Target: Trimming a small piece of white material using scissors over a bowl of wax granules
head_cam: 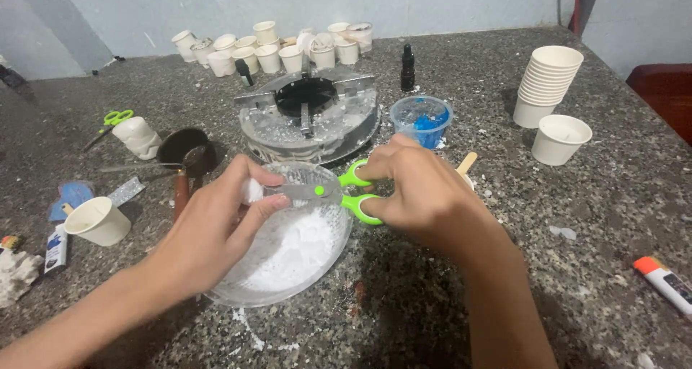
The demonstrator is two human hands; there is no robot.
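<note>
Fingers of the left hand (216, 228) pinch a small white waxy lump (251, 190) between thumb and forefinger, held just above the far-left rim of the clear glass bowl (238, 293). Right hand (418, 189) has thumb and fingers threaded through the bright green loop handles of the scissors (339, 192), closed around them; the grey blades point left toward the lump and meet it at the left fingertips, though whether they bite into it cannot be told. Bowl sits near centre on the speckled dark stone countertop (591, 254) and holds a heap of white flakes or powder (295, 250); a few white crumbs lie on the stone at its near edge. Just beyond the bowl, a round grey metal burner (310, 117), crusted with white residue. Right of the burner, a small clear plastic tub with blue contents (422, 120), and behind it a dark dropper bottle (408, 68). Far centre, a cluster of small white cups (267, 48). Far right, a stack of white paper cups (548, 84) with one single white cup (561, 138) beside it. Left side: a lone white paper cup (99, 221), a dark brown ladle (186, 153), a second pair of green-handled scissors (108, 122). Near right edge, an orange-capped glue stick (667, 282).
</note>
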